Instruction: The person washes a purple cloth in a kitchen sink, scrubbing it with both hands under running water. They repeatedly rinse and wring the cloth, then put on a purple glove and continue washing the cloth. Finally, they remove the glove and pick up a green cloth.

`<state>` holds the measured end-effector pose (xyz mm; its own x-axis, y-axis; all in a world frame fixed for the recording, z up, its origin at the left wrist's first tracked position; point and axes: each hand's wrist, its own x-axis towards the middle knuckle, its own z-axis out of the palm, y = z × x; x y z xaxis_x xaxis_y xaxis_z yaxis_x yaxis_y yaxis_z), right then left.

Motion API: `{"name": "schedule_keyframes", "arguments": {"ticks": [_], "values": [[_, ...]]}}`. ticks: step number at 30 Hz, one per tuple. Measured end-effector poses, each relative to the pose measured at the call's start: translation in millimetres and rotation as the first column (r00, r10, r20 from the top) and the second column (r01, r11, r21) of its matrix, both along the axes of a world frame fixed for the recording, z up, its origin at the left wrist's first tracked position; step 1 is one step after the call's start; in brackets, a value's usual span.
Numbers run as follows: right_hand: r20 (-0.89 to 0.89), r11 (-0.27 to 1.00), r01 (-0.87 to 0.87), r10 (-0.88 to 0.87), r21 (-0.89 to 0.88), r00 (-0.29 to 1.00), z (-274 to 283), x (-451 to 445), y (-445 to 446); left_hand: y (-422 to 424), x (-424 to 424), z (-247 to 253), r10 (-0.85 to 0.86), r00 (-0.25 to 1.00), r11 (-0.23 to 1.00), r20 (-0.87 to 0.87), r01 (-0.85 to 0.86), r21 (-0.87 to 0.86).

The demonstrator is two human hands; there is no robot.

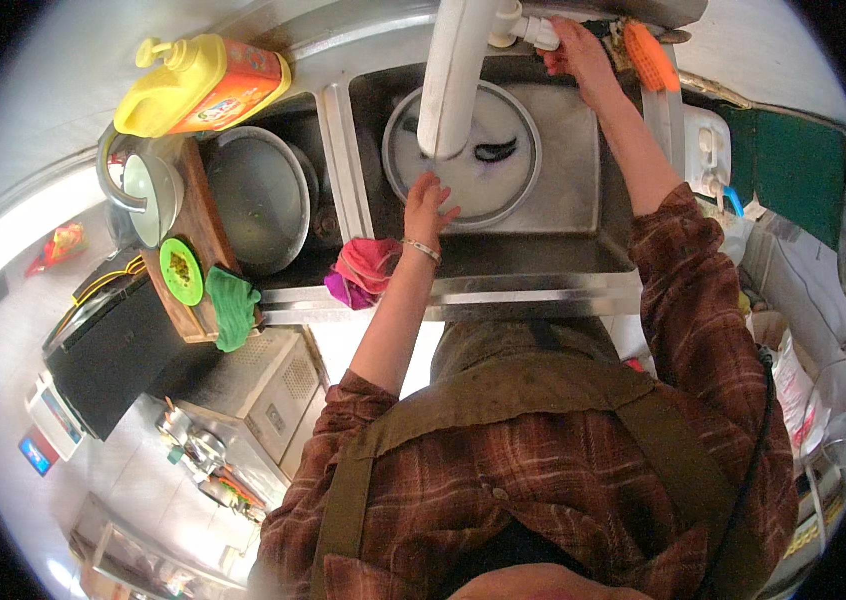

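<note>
My right hand (580, 64) is at the back of the right sink, its fingers closed around a white plastic tap handle (540, 34). Over the near left rim of a round metal basin (535, 169) hangs my left hand (426, 208), empty, with its fingers apart. Cloudy whitish liquid fills the basin, and a dark curved shape (495, 151) shows in it, too unclear to name. A thick white pipe (454, 75) comes down over the basin and hides part of it. Beside my left wrist, a pink and purple cloth (365, 271) lies on the sink's front edge.
The left sink holds a large metal basin (258, 202). A wooden board (201, 202) carries a white bowl (167, 199), a green dish (181, 271) and a green cloth (231, 307). Behind stands a yellow pump bottle (201, 86). An orange scrubber (650, 56) sits at the right back corner.
</note>
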<state>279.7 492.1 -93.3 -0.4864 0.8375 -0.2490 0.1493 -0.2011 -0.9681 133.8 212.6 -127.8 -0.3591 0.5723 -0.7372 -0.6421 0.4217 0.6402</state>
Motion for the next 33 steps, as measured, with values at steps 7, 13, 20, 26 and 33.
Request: {"name": "schedule_keyframes", "arguments": {"ticks": [7, 13, 20, 26, 33], "values": [[0.356, 0.963, -0.215, 0.146, 0.164, 0.923, -36.7, -10.3, -99.6, -1.4, 4.3, -24.5, 0.158, 0.962, 0.987, 0.223, -0.151, -0.048], [0.589, 0.637, -0.745, 0.529, 0.199, 0.611, -175.7, -19.3, -157.4, 2.5, 1.3, -21.0, 0.154, 0.947, 0.985, 0.283, -0.125, -0.117], [0.386, 0.891, -0.451, 0.433, -0.047, 0.815, -86.4, -60.4, -153.5, -15.1, -8.9, -123.2, 0.055, 0.919, 0.989, 0.391, -0.104, 0.106], [0.229, 0.754, -0.498, 0.442, 0.429, 0.867, 26.1, -54.4, -194.4, 44.0, -22.0, -19.3, -0.052, 0.8, 0.947, 0.598, -0.151, 0.284], [0.419, 0.771, -0.5, 0.333, 0.394, 0.844, -5.5, -72.7, -186.2, 38.9, 18.3, -55.0, 0.022, 0.913, 0.671, 0.407, -0.316, 0.671]]}}
